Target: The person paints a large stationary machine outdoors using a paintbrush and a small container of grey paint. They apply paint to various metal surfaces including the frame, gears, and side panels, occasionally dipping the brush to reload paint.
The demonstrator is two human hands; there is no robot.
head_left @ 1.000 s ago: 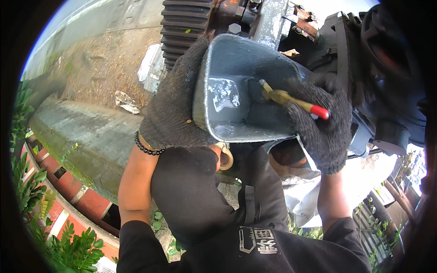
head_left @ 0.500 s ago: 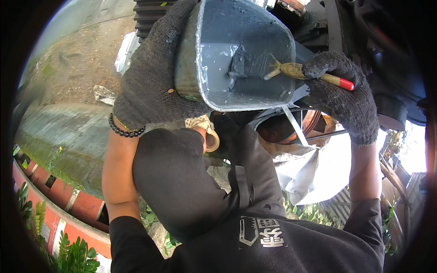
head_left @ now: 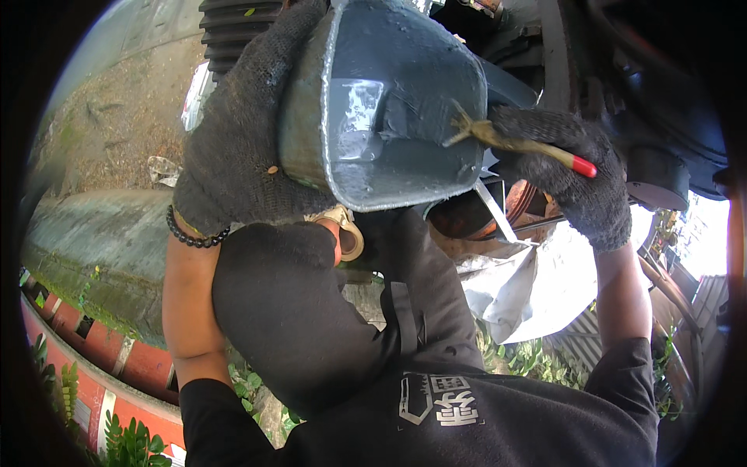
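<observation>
A squarish, deep container coated with wet grey paint is tilted so that its inside faces me. Along its left outer wall my left hand, in a dark knit glove, wraps round and holds it. My right hand, gloved alike, is closed on a paintbrush with a wooden, red-tipped handle. The brush's splayed, paint-stained bristles are over the container's inner right side; whether they touch it I cannot tell. Shiny paint lies inside. The fingertips of my left hand are hidden behind the container.
Black machinery stands at the right, with a ribbed black part at the upper left. Below the container are a tape roll, a rusty round part and white sheeting. A mossy concrete ledge runs along the left.
The container has shifted a little left and down in view, with my left hand on it. The brush has tilted, and its bristles sit nearer the container's right wall.
</observation>
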